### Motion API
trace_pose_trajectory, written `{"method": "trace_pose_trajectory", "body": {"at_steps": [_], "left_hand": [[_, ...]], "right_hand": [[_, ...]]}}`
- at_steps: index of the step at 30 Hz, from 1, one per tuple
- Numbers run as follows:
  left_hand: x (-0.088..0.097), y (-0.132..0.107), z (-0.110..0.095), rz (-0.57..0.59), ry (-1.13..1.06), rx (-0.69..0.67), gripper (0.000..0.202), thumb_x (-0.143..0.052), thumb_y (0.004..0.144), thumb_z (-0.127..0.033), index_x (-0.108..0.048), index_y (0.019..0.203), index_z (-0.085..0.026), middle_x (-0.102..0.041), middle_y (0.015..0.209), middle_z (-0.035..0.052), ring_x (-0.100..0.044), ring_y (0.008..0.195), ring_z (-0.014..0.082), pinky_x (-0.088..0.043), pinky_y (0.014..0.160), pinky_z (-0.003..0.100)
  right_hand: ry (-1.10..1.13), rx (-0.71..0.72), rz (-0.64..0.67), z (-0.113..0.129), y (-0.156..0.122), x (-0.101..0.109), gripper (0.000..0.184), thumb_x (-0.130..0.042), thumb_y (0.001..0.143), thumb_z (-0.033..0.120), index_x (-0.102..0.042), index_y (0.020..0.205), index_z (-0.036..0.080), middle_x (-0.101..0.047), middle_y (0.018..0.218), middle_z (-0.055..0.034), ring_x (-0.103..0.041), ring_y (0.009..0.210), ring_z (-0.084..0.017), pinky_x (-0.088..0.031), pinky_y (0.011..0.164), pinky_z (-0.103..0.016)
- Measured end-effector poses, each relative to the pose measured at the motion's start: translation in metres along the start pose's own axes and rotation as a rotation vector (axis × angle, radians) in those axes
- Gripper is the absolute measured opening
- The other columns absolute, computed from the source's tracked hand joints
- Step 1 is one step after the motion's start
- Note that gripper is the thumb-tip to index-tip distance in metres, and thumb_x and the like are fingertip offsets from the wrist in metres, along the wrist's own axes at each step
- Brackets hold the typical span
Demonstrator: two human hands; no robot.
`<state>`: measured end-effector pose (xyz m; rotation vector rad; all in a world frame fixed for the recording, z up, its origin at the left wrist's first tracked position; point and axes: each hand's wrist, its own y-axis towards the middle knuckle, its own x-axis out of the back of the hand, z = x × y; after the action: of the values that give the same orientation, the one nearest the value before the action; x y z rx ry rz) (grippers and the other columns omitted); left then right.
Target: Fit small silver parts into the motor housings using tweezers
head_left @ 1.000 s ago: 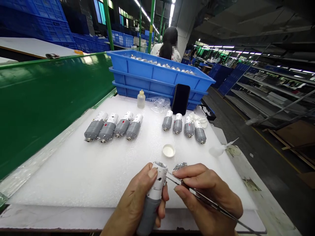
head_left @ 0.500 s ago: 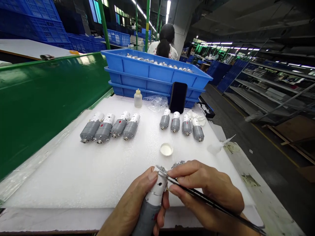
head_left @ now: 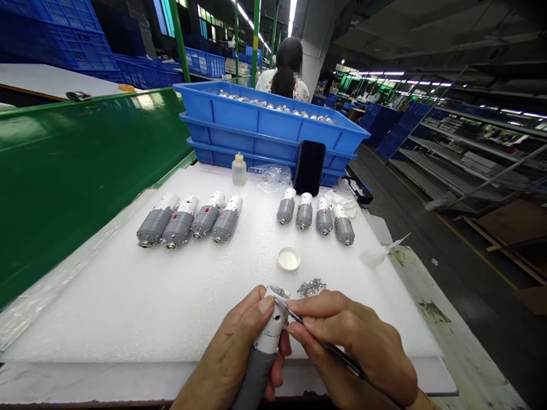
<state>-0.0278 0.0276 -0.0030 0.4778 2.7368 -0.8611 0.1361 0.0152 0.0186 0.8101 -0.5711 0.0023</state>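
Left hand gripping a cylindrical grey-and-white motor (smooth plastic cap), right hand pinching thin metal tweezers at its top, glinting small screws lying on white foam sheet.

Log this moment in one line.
left hand: grips gray-white motor | right hand: tweezers at motor's top | metal bits: on foam, beside hands

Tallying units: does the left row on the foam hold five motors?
No, the left row on the foam sheet holds four gray motors, lying side by side.
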Motion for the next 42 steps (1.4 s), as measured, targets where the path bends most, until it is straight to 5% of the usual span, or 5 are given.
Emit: {"method": "trace_pose_trajectory", "body": {"at_steps": [12, 17, 23, 42], "left_hand": [[0.002, 0.001, -0.003, 0.066, 0.002, -0.058, 0.046, -0.056, 0.09, -0.064, -0.056, 0.074, -0.021, -0.059, 0.048, -0.0032, -0.049, 0.041, 0.01, -0.04, 0.042, 0.018], [0.003, 0.0, 0.0, 0.029, -0.161, 0.08, 0.061, -0.062, 0.086, -0.068, -0.06, 0.054, -0.016, -0.059, 0.045, 0.002, -0.052, 0.039, 0.0083, -0.041, 0.04, 0.015], [0.006, -0.002, 0.005, 0.08, -0.39, 0.273, 0.06, -0.066, 0.085, -0.065, -0.065, 0.054, -0.014, -0.062, 0.047, 0.0039, -0.056, 0.037, 0.0091, -0.044, 0.039, 0.016], [-0.002, 0.001, 0.007, 0.029, -0.374, 0.296, 0.06, -0.068, 0.082, -0.069, -0.067, 0.057, -0.014, -0.063, 0.048, 0.0039, -0.054, 0.038, 0.0083, -0.045, 0.038, 0.015]], "right_hand": [[0.003, 0.025, -0.017, 0.001, 0.003, -0.001, 0.017, -0.072, 0.084, 0.003, -0.067, 0.09, 0.019, -0.082, 0.085, -0.0049, -0.08, 0.072, -0.016, -0.066, 0.067, -0.019], [0.028, 0.018, -0.031, 0.0, 0.005, 0.0, 0.02, -0.071, 0.085, 0.003, -0.066, 0.092, 0.021, -0.082, 0.083, -0.0042, -0.081, 0.075, -0.019, -0.067, 0.065, -0.024], [0.074, -0.018, -0.079, 0.001, 0.004, 0.0, 0.024, -0.075, 0.081, 0.001, -0.065, 0.091, 0.02, -0.081, 0.081, -0.0034, -0.079, 0.073, -0.017, -0.065, 0.063, -0.021], [0.071, 0.039, -0.011, -0.006, 0.007, 0.003, 0.017, -0.072, 0.083, -0.002, -0.067, 0.089, 0.014, -0.08, 0.083, -0.0088, -0.079, 0.077, -0.015, -0.063, 0.072, -0.02]]}}
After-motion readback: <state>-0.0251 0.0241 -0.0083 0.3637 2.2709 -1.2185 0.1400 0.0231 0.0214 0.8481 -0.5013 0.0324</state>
